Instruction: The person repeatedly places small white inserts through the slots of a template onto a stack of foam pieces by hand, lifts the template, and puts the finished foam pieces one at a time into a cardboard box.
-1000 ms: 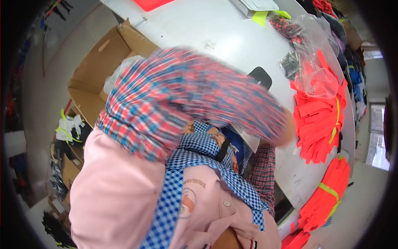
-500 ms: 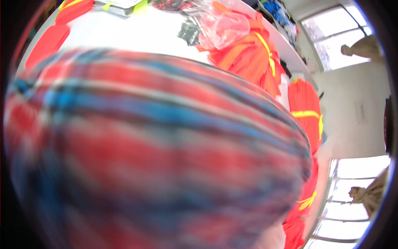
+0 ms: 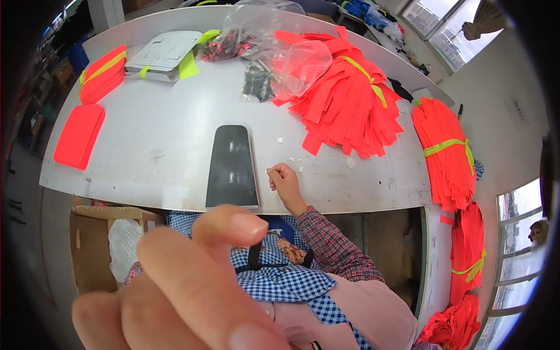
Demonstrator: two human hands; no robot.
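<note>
Large and close to the camera, my left hand (image 3: 186,280) has its fingers bent and apart, with nothing visible between them. My right hand (image 3: 284,184) is over the table's front part, fingers curled in a pinch on a small white piece (image 3: 268,170) that looks like chalk. Left of that hand, apart from it, lies a dark tapered panel (image 3: 230,166), its wide end at the table's front edge. Several white fragments (image 3: 300,169) are scattered just beyond my right hand.
On the white table (image 3: 157,128) lie orange stacked pieces (image 3: 80,137), a yellow-tied orange bundle (image 3: 105,73), white templates (image 3: 166,51), clear plastic bags (image 3: 259,23) and a large pile of orange strips (image 3: 344,87). More tied orange strips (image 3: 446,154) line the right. A cardboard box (image 3: 90,251) stands below.
The plaid sleeve that covered most of the view has moved away. The table, the dark panel and both my hands now show, my left hand close to the camera.
</note>
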